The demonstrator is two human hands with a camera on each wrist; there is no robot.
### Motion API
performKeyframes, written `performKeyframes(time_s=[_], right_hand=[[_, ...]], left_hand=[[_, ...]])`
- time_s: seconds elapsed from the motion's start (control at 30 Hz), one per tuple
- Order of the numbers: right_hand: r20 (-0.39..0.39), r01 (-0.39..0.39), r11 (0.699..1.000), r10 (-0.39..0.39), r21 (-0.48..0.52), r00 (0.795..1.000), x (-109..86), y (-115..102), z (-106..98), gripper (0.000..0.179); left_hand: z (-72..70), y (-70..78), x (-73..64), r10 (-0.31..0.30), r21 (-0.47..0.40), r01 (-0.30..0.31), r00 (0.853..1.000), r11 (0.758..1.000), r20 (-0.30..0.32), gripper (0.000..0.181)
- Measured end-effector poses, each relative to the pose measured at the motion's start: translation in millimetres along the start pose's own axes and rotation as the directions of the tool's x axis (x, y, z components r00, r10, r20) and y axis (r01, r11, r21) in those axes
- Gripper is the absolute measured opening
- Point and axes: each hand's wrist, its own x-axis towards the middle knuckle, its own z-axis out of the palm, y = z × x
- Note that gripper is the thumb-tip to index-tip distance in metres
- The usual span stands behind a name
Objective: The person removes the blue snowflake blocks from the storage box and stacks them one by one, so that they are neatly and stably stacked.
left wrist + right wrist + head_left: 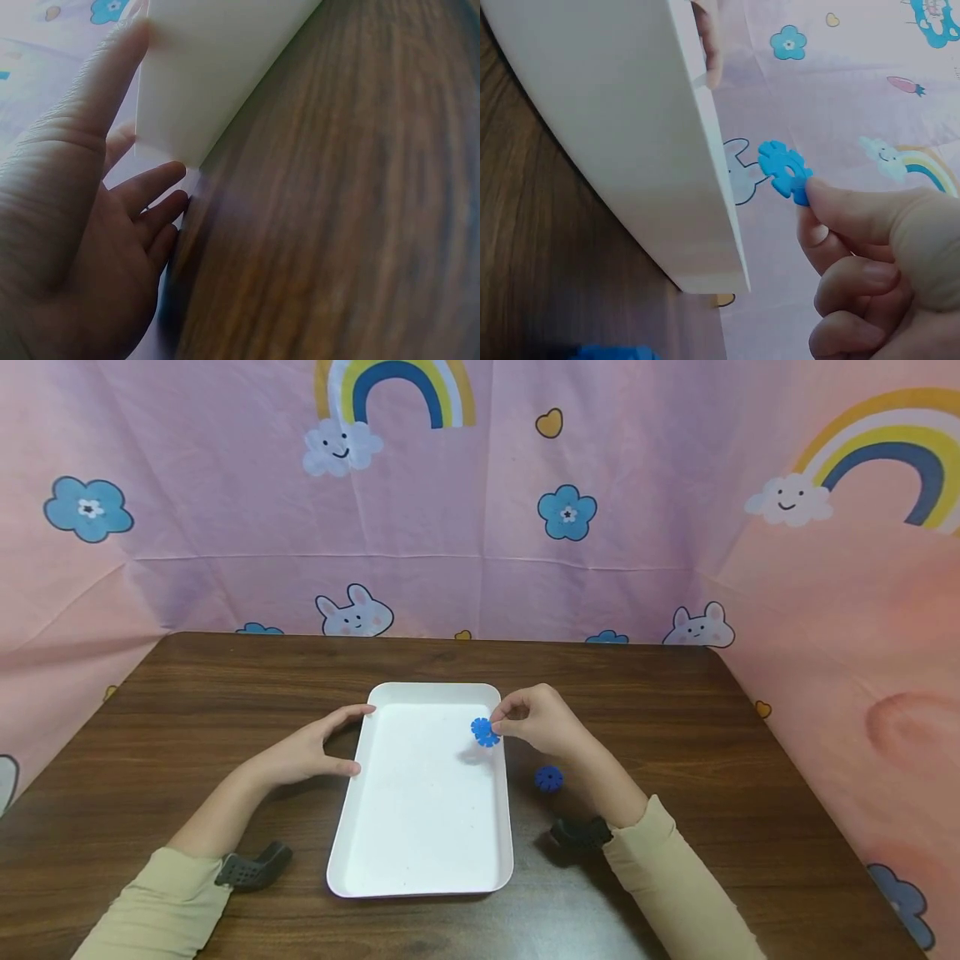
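Note:
My right hand (542, 720) pinches a blue notched disc, a snowflake-shaped building piece (484, 732), between thumb and forefinger over the right side of a white tray (420, 810). In the right wrist view the notched disc (785, 171) shows its round centre hole, with the tray wall beside it. A darker blue notched disc (549, 778) lies on the table to the right of the tray, near my right wrist. My left hand (303, 752) rests at the tray's left edge, fingers spread and fingertips at the rim. The left wrist view shows its thumb (112, 82) against the tray wall.
The tray stands on a dark wooden table (247, 693). A pink patterned cloth (480, 527) hangs behind the table and along its sides. Black wrist mounts sit at the left cuff (253, 867) and the right cuff (581, 833).

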Motion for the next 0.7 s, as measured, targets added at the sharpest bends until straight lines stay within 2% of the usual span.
performKeyframes(time_s=[0.2,0.7], right_hand=[[-0.038,-0.020,0.999,0.022,0.050,0.999,-14.3,1,-10,0.003],[-0.012,-0.065,0.991,0.067,0.116,0.998,-43.4,19,-31,0.007]], left_hand=[[-0.2,0.2,0.5,0.013,0.014,-0.013,1.000,1.000,0.006,0.085],[0.6,1.9,0.4,0.007,0.021,-0.007,1.000,1.000,0.002,0.085]])
